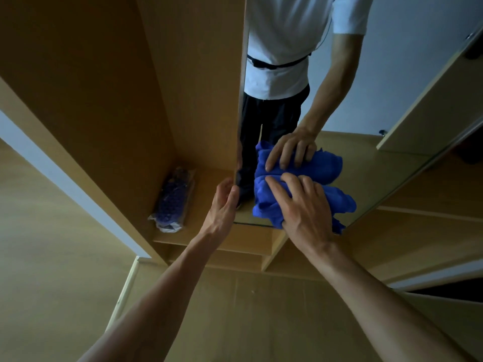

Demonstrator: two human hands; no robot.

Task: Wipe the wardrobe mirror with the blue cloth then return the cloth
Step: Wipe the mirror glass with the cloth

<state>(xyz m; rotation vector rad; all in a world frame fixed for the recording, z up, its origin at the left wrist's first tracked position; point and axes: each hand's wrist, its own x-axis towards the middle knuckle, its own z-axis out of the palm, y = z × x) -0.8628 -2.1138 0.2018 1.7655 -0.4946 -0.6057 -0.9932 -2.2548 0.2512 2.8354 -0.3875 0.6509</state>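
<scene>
Blue cloth point(265, 207), just one, under flat right hand point(304, 209) on mirror point(366, 158); left hand point(224, 198) grips mirror edge.

Clear plastic bag point(172, 202) of purple items lying at centre left on a wooden shelf point(209, 232), tan floor point(235, 322) across the bottom

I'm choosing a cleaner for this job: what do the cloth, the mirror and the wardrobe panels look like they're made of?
Blue cloth: soft matte fabric, maybe microfibre; it bunches in folds.
Mirror: smooth glossy glass, giving a sharp reflection.
Wardrobe panel: tan, matte, even-toned; probably laminated board, though solid wood can't be excluded.
</scene>
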